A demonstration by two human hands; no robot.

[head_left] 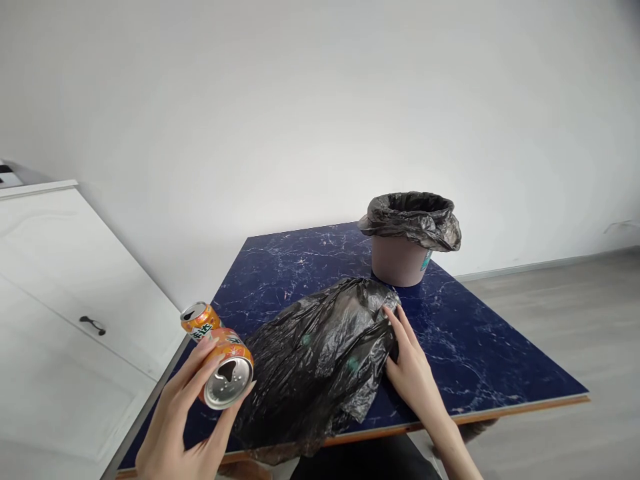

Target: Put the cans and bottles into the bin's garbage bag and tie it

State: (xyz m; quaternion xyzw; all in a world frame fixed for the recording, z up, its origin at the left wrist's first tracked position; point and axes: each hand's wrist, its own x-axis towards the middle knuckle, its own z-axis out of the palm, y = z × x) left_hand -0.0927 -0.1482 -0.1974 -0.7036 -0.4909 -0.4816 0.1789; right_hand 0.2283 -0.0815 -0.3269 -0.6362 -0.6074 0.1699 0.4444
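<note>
Orange and silver, two drink cans [219, 353] are sitting stacked in your left hand [183, 423], above the near left corner of the table. One is pointing its silver top straight at you, with the opening showing dark. The other is lying just behind it, touching it and tilting away to the left, with its own opened top facing up. Green lettering is showing on the side of that one.

Your left hand is coming up from below with the palm turned inward. Its fingers are curling around the cans, with the thumb pressing on one side and the fingertips on the other.

Your right hand [413, 370] is lying on the right edge of a crumpled black plastic bag [315, 360]. Its fingers are stretching out straight and pressing together, with the tips touching the bag's folds. The thumb is hiding behind the plastic, so you cannot tell whether it is pinching the bag. The bag is sprawling flat across the near middle of the table and hanging a little over the front edge.

You are looking down at a dark blue marble-patterned table [475, 353] with a wooden rim. A pinkish bin [397, 263] lined with black plastic is standing at its far side, well apart from both hands. A white cabinet [60, 300] with a dark handle is standing on your left, a plain white wall is rising behind, and grey floor [575, 313] is stretching off to the right.
</note>
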